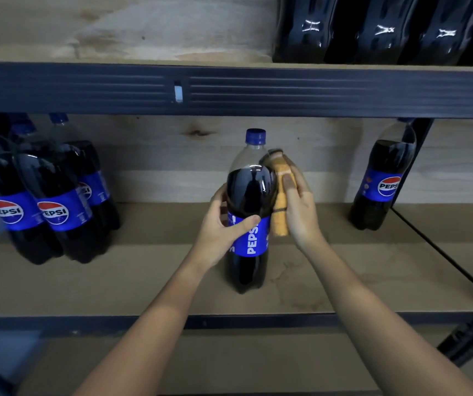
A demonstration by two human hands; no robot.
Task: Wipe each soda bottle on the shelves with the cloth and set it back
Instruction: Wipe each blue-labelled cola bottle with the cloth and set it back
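Dim shelving, white glare on upper bottles (384, 30) (overhead light), wide-angle bending at edges, soft blur far left

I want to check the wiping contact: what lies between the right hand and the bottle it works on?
In the head view, the orange cloth lies between the right hand and the held bottle.
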